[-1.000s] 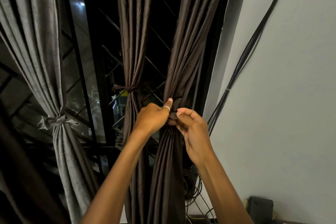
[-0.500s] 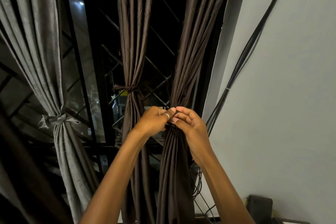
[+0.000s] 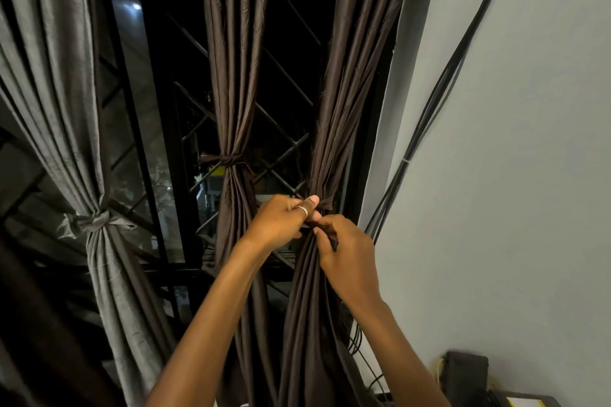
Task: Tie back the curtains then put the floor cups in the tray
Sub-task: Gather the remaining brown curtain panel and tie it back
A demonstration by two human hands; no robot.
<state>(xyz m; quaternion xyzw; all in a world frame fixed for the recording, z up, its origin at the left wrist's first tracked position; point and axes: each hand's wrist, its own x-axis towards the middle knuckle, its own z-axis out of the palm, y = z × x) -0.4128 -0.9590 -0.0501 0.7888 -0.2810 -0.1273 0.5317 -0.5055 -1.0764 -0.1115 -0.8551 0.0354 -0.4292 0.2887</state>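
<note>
The dark brown right curtain [image 3: 347, 82] hangs gathered into a bunch by the window's right edge. A brown tie band [image 3: 325, 203] wraps its waist. My left hand [image 3: 281, 221], a ring on one finger, grips the band and the bunched cloth from the left. From below and to the right, my right hand [image 3: 347, 254] pinches the band's end. The middle brown curtain [image 3: 231, 76] is tied with a knot [image 3: 228, 160]. At the left, the grey curtain [image 3: 49, 76] is tied with a knot [image 3: 96, 220]. No cups or tray are in view.
A dark window with a diamond metal grille [image 3: 284, 76] lies behind the curtains. Black cables [image 3: 439, 99] run down the pale wall [image 3: 512, 175] at the right. A dark box [image 3: 466, 373] stands at the bottom right corner.
Both hands have closed together at the right curtain's waist, and the right hand has dropped below the left to pinch the band's end. The view has shifted slightly.
</note>
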